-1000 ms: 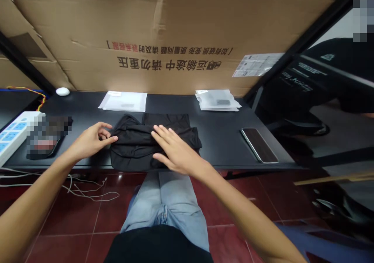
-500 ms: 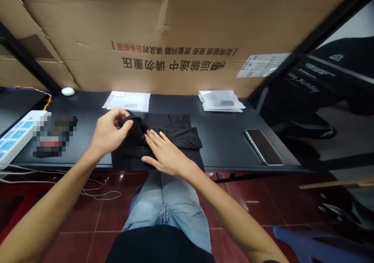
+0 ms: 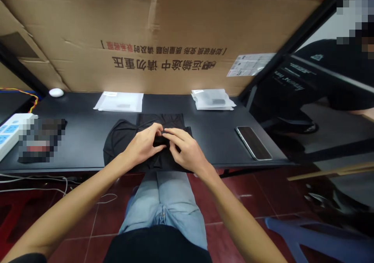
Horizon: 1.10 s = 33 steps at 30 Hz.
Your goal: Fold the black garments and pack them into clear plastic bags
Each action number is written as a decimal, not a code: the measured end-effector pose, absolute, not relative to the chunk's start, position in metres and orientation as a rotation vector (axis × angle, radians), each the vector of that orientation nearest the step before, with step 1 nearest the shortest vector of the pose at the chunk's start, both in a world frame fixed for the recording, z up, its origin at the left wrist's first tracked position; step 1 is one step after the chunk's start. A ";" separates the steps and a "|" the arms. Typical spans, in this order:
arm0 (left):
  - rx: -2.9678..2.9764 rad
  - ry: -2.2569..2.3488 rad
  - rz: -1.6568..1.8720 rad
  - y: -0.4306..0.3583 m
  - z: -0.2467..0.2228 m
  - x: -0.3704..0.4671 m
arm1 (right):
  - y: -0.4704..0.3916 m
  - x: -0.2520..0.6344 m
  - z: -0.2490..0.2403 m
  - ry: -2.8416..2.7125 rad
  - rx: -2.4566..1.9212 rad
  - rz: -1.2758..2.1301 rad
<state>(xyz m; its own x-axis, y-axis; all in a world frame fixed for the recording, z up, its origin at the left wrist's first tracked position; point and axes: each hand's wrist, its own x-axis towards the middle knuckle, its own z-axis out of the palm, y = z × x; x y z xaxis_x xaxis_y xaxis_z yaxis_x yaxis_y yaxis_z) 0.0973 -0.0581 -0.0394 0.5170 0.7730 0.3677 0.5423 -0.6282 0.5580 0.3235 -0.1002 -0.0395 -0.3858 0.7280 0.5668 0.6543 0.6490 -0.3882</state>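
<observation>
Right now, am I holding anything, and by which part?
Left hand and right hand are on the black cloth, near its middle; whether either grips it can't be told.

A black top (image 3: 157,247) is worn, a black sleeve (image 3: 29,258) noted at left; faded light-blue jeans (image 3: 178,198) are worn below

With the person (image 3: 163,200) at six o'clock, I see the cloth (image 3: 118,142) on the table (image 3: 78,142), the left hand (image 3: 143,144) and right hand (image 3: 188,150) over it. Around the cloth, one packet (image 3: 119,102) lies at eleven, more packets (image 3: 212,100) at two, a phone (image 3: 253,143) at three. A power strip (image 3: 14,132) sits at nine. Behind the table, at twelve, stands the carton (image 3: 181,17).
</observation>
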 end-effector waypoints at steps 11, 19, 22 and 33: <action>2.267 1.737 0.670 -0.069 -0.023 0.041 | -0.096 0.324 -0.053 -2.374 -1.056 0.087; 2.111 1.589 0.713 -0.064 -0.010 0.053 | -0.102 0.316 -0.050 -2.403 -1.070 0.098; 2.099 1.622 0.888 -0.068 -0.001 0.060 | -0.103 0.304 -0.046 -2.452 -1.039 0.140; 2.582 1.283 0.958 -0.075 -0.027 0.111 | -0.102 0.336 -0.044 -2.292 -0.913 -0.090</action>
<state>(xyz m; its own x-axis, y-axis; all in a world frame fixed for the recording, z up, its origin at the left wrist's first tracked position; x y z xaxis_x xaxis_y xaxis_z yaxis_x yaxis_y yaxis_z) 0.1106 -0.0752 -0.0266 0.4457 0.7483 0.4913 0.6835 -0.6389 0.3530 0.3359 -0.1016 -0.0435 -0.5381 0.5894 0.6025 0.6347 0.7537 -0.1706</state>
